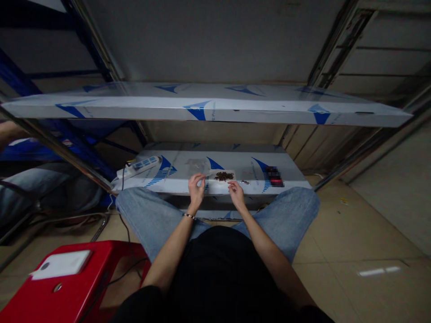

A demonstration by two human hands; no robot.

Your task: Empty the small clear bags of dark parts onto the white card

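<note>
My left hand [196,190] is at the front edge of the lower shelf, its thumb and fingertips curled together in a pinch. What it holds, if anything, is too small to make out. To its right, a pile of small dark brown pieces [224,176] lies on a white sheet or shallow tray [213,173]. My right hand [237,194] is at the near right side of this pile, fingers bent and tips drawn together; anything between them is too small to tell. Just right of it lies a small shiny metal item [245,182]. Behind my left hand is a clear plastic bag [197,166].
A white power strip [144,164] lies at the shelf's left. Dark and red items [274,176], blurred out, are at its right. The upper shelf [215,107] spans overhead. A red stool [77,269] bears a white device [62,264]. Another person's arm [11,133] shows far left.
</note>
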